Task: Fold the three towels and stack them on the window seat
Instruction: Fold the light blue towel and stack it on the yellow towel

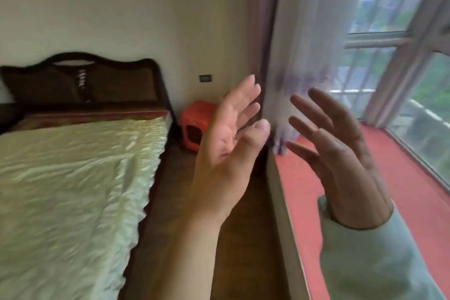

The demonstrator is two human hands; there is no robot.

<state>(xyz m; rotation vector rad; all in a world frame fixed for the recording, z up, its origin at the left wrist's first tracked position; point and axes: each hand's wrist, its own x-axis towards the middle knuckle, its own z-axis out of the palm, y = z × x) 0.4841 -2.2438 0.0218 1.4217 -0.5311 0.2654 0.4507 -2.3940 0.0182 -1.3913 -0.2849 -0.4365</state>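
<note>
Window seat (411,182), red top, runs down the right of frame under the window (389,31). Right hand (341,158) above it, fingers spread apart, holding nothing, pale green sleeve (365,258) at wrist. Left hand (229,148) mid-frame, palm showing, fingers straight, empty. Bed (73,178) lower left, red stool (194,124) behind it.

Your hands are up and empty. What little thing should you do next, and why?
Probably turn to look for a towel first. The left hand and the right hand are both open and hold nothing, and no towel shows on the bed or the red window seat.
</note>
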